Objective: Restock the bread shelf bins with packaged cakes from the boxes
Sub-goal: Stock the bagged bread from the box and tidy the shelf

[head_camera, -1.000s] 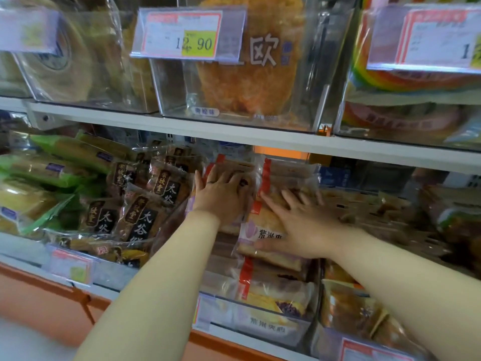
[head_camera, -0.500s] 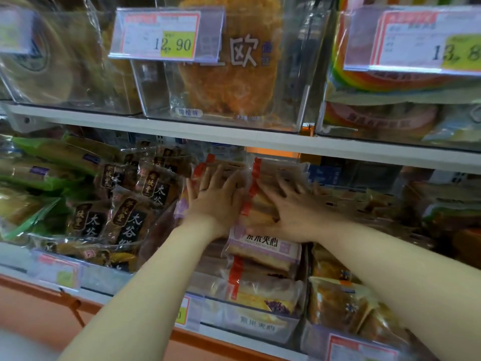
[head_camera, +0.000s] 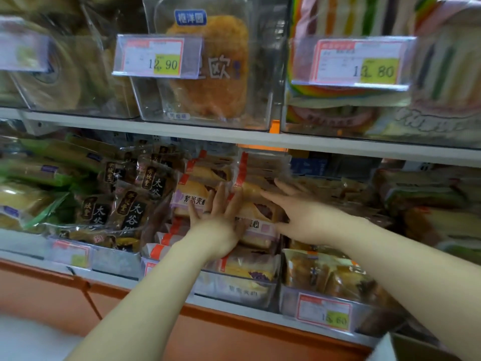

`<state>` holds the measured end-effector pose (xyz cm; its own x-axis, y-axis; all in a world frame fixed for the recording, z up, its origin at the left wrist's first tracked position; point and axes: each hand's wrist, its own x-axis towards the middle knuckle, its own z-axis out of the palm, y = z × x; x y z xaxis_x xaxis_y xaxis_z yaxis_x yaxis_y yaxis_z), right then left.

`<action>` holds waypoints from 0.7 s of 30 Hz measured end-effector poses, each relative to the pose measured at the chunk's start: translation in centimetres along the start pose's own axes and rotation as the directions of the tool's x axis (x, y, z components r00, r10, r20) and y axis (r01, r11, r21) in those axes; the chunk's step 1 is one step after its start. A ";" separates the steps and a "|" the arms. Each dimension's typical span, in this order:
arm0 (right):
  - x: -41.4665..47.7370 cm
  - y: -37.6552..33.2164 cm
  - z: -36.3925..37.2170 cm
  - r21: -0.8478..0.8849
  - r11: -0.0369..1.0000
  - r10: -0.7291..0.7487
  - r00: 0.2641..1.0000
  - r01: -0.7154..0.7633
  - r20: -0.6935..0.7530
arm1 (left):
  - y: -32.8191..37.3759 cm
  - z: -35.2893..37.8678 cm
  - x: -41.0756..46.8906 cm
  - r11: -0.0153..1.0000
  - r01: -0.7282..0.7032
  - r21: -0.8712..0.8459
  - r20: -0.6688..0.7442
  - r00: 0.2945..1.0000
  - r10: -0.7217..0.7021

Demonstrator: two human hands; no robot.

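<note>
Now left hand (head_camera: 216, 225) and right hand (head_camera: 307, 217) touch cake packs (head_camera: 191, 200) lying left-to-right

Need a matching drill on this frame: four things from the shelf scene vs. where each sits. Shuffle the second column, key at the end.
Things
1. left hand
2. 13.80 price tag
3. dark brown packs
4. green-wrapped packs

Places
A. lower shelf, far left
B. upper shelf, right side
C. fingers spread flat on the purple-label cakes
D. lower shelf, just left of the purple-label cakes

Pairs: 1-C, 2-B, 3-D, 4-A
</note>
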<state>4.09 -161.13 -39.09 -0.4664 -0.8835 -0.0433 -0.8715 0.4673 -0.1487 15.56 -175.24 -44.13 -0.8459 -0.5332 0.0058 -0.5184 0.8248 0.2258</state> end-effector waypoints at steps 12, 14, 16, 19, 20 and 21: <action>-22.2 8.2 -2.4 -0.116 0.993 -0.050 0.920 0.005 -0.389 | 19.0 -1.7 -9.3 0.880 -0.466 -0.092 -0.379 0.834 0.402; -25.4 10.6 -2.4 -0.149 0.987 -0.004 0.905 -0.065 -0.425 | 22.8 -0.5 -10.0 0.852 -0.519 -0.071 -0.373 0.806 0.460; -28.2 13.4 -2.2 -0.155 0.975 0.075 0.896 -0.157 -0.439 | 26.3 0.9 -10.3 0.831 -0.555 -0.039 -0.340 0.789 0.512; -31.3 17.8 -1.7 -0.123 0.961 0.159 0.859 -0.248 -0.486 | 30.2 3.2 -10.2 0.830 -0.554 0.069 -0.241 0.798 0.552; -32.0 19.0 -1.5 -0.115 0.948 0.210 0.855 -0.297 -0.475 | 31.1 3.7 -9.9 0.835 -0.539 0.108 -0.211 0.809 0.549; -32.3 20.2 -1.0 -0.102 0.936 0.259 0.856 -0.337 -0.447 | 31.7 4.3 -9.6 0.841 -0.521 0.145 -0.183 0.821 0.540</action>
<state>1.43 -123.09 -39.66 -0.6929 -0.6212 0.3660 -0.6742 0.7382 -0.0234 6.71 -143.21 -41.19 -0.9519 -0.0266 0.3052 -0.0135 0.9989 0.0452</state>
